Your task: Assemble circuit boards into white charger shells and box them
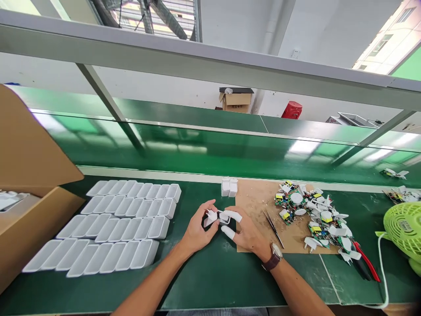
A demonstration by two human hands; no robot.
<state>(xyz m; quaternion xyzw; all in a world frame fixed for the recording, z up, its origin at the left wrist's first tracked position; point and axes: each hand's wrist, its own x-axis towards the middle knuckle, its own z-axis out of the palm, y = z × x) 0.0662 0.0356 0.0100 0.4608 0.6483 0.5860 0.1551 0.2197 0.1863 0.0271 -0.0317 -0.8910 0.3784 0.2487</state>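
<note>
Both my hands meet over the green bench, just left of a brown board (255, 202). My left hand (197, 230) pinches a small white plug piece (211, 217) with its fingers closed. My right hand (245, 232), with white finger cots on thumb and forefinger and a brown wristwatch, holds a white charger shell (224, 217) against that piece. Two finished white chargers (229, 186) stand just beyond my hands. A pile of green circuit boards and white plug parts (314, 215) lies on the board to the right, with tweezers (272, 227) beside it.
Several rows of white charger shells (121, 224) lie to the left. An open cardboard box (29, 188) stands at the far left. A green fan (404, 228) and red-handled pliers (366, 262) sit at the right. A green conveyor (213, 149) runs behind the bench.
</note>
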